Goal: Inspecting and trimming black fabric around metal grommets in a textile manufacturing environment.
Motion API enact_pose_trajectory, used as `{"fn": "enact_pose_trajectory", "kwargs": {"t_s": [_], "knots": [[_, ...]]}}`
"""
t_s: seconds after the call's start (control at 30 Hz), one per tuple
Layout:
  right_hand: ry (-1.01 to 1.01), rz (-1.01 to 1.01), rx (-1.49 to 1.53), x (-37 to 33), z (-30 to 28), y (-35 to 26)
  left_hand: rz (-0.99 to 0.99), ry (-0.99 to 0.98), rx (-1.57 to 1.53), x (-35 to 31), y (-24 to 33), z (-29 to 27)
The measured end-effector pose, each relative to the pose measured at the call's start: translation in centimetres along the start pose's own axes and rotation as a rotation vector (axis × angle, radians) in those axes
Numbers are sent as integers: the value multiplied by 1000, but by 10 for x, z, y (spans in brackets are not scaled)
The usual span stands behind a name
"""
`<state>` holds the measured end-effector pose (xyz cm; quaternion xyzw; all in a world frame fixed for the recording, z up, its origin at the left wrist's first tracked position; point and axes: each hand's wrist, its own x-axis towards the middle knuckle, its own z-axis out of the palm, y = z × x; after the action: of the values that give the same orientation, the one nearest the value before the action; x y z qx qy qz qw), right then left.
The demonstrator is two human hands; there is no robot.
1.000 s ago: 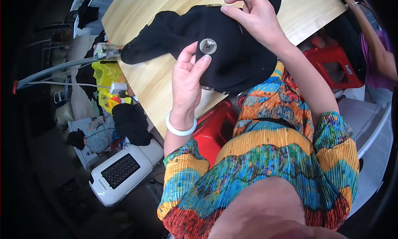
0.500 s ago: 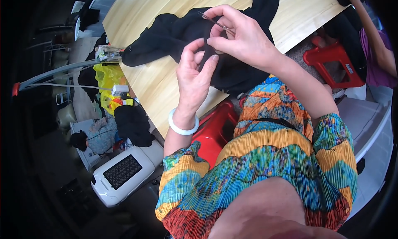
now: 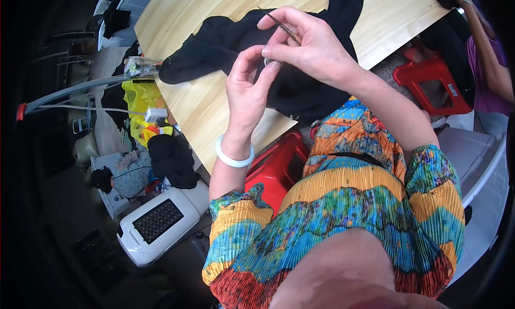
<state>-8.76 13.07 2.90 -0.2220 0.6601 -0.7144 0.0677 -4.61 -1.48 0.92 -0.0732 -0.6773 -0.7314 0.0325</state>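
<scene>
Above the table, my right hand point(image 3: 311, 46) is closed, with a slim dark pointed metal tool point(image 3: 280, 26) held across its fingers. The tool looks like small scissors or tweezers; its tip points up and left. Close beside it, my left hand point(image 3: 248, 92) pinches thumb and forefinger together. Something small and pale shows at the meeting fingertips of both hands, too small to name. Beneath the hands a black knit garment point(image 3: 206, 49) lies spread over the wooden table point(image 3: 188, 108) and hangs past its near edge. A pale bangle circles my left wrist.
A red stool point(image 3: 276, 167) stands under the near table edge, another red stool point(image 3: 429, 83) at right beside a seated person point(image 3: 491, 67). On the left are a clear container point(image 3: 140, 67) at the table edge, a yellow plastic bag point(image 3: 138, 102) and a white machine point(image 3: 161, 223).
The dark fabric fold that stood between my hands has dropped out of my left fingers. My left fingertips have closed and moved up to meet the right ones; the tool has tilted steeper.
</scene>
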Motion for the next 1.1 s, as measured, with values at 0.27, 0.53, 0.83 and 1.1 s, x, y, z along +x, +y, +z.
{"fn": "enact_pose_trajectory", "kwargs": {"t_s": [0.27, 0.53, 0.83, 1.1], "knots": [[77, 0, -211, -1, -7, 12, -121, 103, -69, 6, -19, -13], [-148, -146, -701, -15, -19, 24, -305, -7, -442, 13, -15, -26], [-223, -164, -788, -12, -19, 20, -357, -66, -422, 10, -8, -24], [-163, -130, -694, -21, -17, 24, -385, -74, -499, 7, -16, -29]]}}
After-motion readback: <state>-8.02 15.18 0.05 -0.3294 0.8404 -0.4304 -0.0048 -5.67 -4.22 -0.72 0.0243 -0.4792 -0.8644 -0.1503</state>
